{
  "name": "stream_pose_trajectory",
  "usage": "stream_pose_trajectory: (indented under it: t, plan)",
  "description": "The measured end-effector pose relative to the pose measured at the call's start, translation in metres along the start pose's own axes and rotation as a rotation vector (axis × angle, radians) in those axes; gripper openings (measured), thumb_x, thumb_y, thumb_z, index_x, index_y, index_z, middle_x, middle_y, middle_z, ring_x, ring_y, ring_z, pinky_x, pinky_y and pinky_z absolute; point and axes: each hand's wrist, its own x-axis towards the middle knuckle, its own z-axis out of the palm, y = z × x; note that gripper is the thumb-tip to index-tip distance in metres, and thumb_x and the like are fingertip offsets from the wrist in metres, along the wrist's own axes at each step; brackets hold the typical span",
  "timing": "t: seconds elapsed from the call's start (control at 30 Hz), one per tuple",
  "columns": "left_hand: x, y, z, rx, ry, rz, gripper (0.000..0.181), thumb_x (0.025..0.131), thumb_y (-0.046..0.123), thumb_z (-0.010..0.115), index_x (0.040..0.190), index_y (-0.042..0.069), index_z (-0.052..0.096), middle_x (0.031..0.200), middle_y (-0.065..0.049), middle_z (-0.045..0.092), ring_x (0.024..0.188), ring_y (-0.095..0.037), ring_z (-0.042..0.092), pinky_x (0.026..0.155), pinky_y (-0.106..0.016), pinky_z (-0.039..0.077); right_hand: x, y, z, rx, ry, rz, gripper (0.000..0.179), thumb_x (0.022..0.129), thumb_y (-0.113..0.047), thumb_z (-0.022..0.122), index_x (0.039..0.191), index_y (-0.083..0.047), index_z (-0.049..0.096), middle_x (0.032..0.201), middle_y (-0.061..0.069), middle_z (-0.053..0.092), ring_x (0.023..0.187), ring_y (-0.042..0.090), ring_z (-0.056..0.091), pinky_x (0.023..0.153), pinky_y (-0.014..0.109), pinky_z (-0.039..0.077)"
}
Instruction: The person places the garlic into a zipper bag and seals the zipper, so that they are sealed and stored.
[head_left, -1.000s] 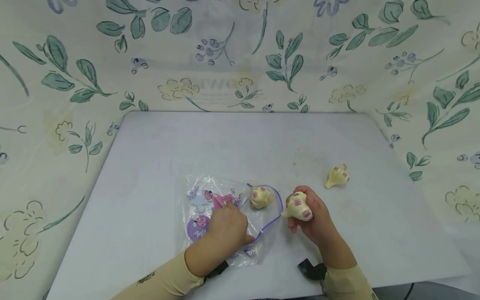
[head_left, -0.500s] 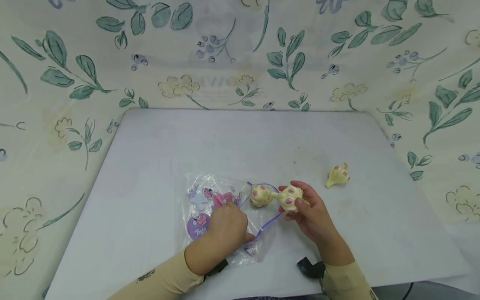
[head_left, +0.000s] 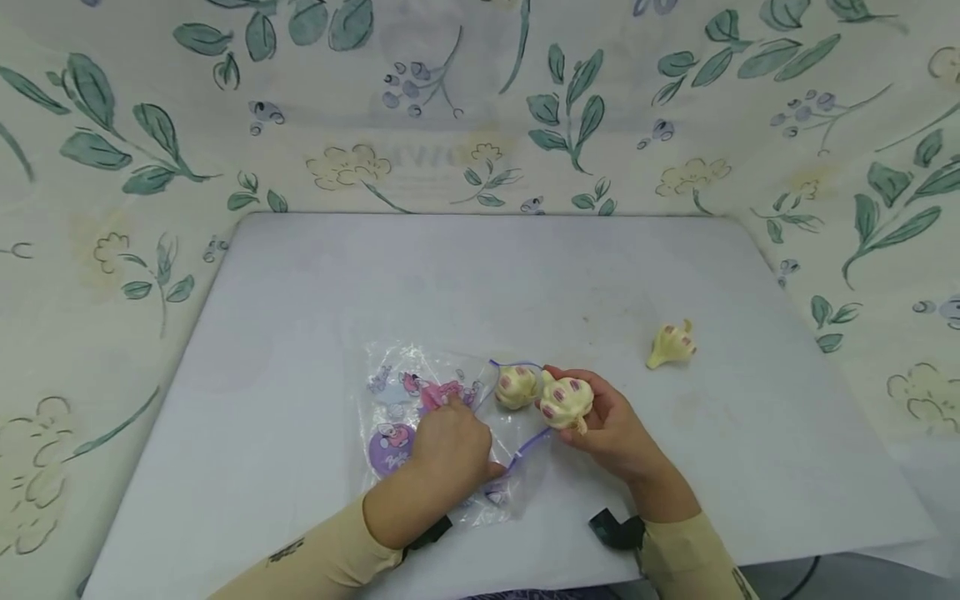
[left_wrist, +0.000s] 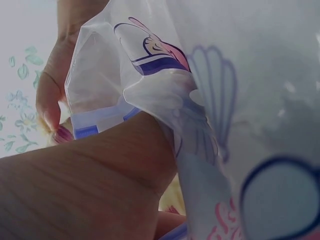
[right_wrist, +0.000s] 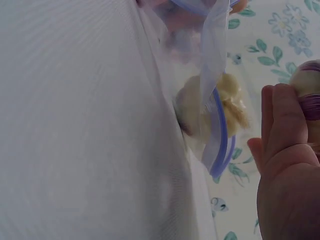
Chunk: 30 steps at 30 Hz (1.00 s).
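By the bag (head_left: 401, 367), the right hand (head_left: 618, 433) holds garlic (head_left: 566, 402).

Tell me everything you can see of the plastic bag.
The plastic bag looks thin, clear and shiny, with creases. It lies flat-wise on the white table, its mouth open toward the right hand. A purple-blue strip edges the mouth. Its print shows a pink figure and a purple disc whose lettering is too blurred to read. The left hand holds it near the mouth, where one garlic bulb sits. Whether the right hand touches it is unclear.
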Motion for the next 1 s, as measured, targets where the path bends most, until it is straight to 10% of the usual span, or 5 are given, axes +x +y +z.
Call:
stream_pose_trajectory:
  t: [0.43, 0.77, 1.0]
  plan:
    - [0.002, 0.003, -0.001, 0.021, -0.036, 0.034, 0.073, 0.072, 0.077, 0.071, 0.083, 0.006, 0.081, 0.121, -0.027, 0.07, 0.077, -0.028, 0.071, 0.055, -0.036, 0.056, -0.005, 0.003, -0.001, -0.127, 0.044, -0.031, 0.069, 0.081, 0.014, 0.073, 0.143, 0.01, 0.042, 0.161, 0.016, 0.036, 0.144, 0.012, 0.043, 0.107, 0.025, 0.044]
    - [-0.006, 0.005, 0.004, 0.036, -0.004, 0.029, 0.071, 0.07, 0.078, 0.072, 0.077, 0.008, 0.081, 0.116, -0.026, 0.072, 0.073, -0.028, 0.071, 0.051, -0.035, 0.054, -0.007, 0.004, 0.013, -0.224, 0.109, -0.093, 0.07, 0.09, 0.001, 0.07, 0.151, -0.004, 0.037, 0.111, -0.004, 0.068, 0.082, 0.004, 0.065, 0.068, 0.021, 0.056]
    - [-0.005, -0.001, 0.003, 0.036, 0.029, 0.008, 0.07, 0.069, 0.078, 0.073, 0.071, 0.008, 0.079, 0.114, -0.025, 0.073, 0.067, -0.025, 0.069, 0.047, -0.034, 0.052, 0.001, 0.009, 0.024, -0.655, 0.223, -0.168, 0.066, 0.071, 0.006, 0.085, 0.123, -0.001, 0.045, 0.091, -0.005, 0.069, 0.067, 0.004, 0.058, 0.058, 0.02, 0.05]
